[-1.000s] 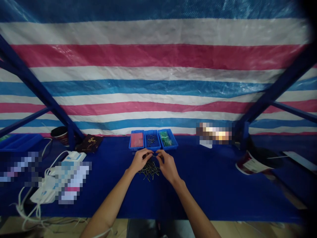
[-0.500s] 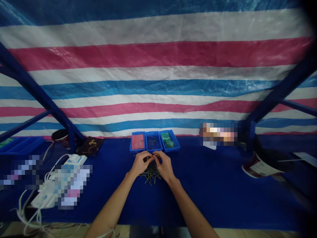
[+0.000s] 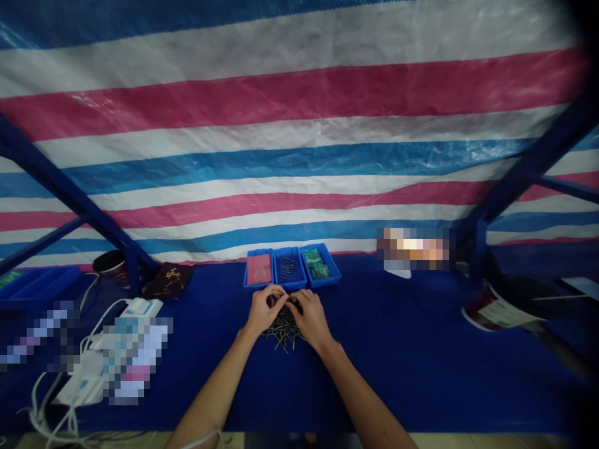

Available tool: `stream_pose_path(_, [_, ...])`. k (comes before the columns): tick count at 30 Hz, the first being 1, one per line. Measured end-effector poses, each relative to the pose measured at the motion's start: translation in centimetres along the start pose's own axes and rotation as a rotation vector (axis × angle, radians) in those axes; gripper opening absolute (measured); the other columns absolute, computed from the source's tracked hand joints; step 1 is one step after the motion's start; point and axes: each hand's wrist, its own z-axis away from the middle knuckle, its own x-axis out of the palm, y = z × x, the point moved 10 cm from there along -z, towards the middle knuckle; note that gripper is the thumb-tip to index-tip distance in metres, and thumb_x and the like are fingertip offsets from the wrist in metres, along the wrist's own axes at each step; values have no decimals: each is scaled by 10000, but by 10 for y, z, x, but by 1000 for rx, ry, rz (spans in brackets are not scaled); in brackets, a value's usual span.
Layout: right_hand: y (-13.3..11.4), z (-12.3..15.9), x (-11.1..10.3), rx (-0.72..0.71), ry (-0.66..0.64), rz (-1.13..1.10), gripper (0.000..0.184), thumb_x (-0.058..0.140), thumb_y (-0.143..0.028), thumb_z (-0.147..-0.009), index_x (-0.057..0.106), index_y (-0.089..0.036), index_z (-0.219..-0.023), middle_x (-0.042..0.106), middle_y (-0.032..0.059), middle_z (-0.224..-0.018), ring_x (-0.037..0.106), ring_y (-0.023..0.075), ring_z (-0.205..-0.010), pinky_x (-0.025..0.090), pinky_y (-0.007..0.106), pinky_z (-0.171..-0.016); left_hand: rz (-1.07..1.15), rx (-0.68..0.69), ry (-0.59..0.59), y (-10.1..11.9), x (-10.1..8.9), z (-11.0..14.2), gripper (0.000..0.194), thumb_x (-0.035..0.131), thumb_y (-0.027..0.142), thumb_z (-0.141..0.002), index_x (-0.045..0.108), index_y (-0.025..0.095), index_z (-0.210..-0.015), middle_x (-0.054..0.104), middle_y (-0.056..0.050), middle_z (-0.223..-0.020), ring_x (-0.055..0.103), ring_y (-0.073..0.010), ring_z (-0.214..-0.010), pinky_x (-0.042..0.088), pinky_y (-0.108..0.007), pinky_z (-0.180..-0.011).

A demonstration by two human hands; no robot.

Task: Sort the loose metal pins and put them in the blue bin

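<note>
At the far left of the blue-covered worktop (image 3: 397, 374), a blue tray (image 3: 44, 280) is placed, with white cables (image 3: 70, 405) and a white power strip (image 3: 140, 307) nearer by; a dark paper cup (image 3: 108, 262) and a dark pouch with gold print (image 3: 167, 279) are set beyond them. Three small blue bins stand side by side at the far centre: a left bin (image 3: 257, 287) holding a pink packet (image 3: 259, 269), a middle bin (image 3: 289, 288) holding slender dark pins (image 3: 287, 268), and a right bin (image 3: 327, 282) holding green pieces (image 3: 314, 264). Near these bins, a loose pile of matching pins (image 3: 283, 335) is spread on the worktop. The left hand (image 3: 263, 310) and right hand (image 3: 312, 319) are brought together just above it, with the fingers (image 3: 285, 304) curled and meeting. A narrow grip is formed by each hand, but whether a pin is held cannot be told. A dark bucket (image 3: 496, 305) is seen at the right.
</note>
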Motion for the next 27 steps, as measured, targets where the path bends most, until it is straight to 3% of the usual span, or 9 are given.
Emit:
stream_pose_path(8, [-2, 0, -7, -12, 38, -63, 212, 508, -292, -1002, 693, -228, -921, 695, 39, -894, 596, 201, -874, 388, 329, -815, 12, 19, -57, 7, 3, -1, 204, 585, 335, -930, 678, 157, -896, 713, -58, -860, 641, -158, -743, 459, -234, -640])
stream_pose_path(15, [-2, 1, -20, -31, 124, -161, 177, 530, -284, -992, 695, -230, -953, 693, 46, -937, 620, 201, -881, 416, 335, -822, -33, 12, -84, 6, 6, -1, 265, 556, 363, -949, 686, 146, -871, 677, -27, -775, 574, -130, -653, 421, -230, -631])
stream_pose_path(27, [-3, 2, -7, -105, 67, -111, 177, 508, -210, -992, 681, -245, -982, 696, 32, -910, 618, 198, -863, 407, 325, -792, -49, 25, -140, 1, 13, 0, 268, 560, 325, -951, 686, 138, -806, 668, -18, -721, 563, -129, -637, 400, -227, -629])
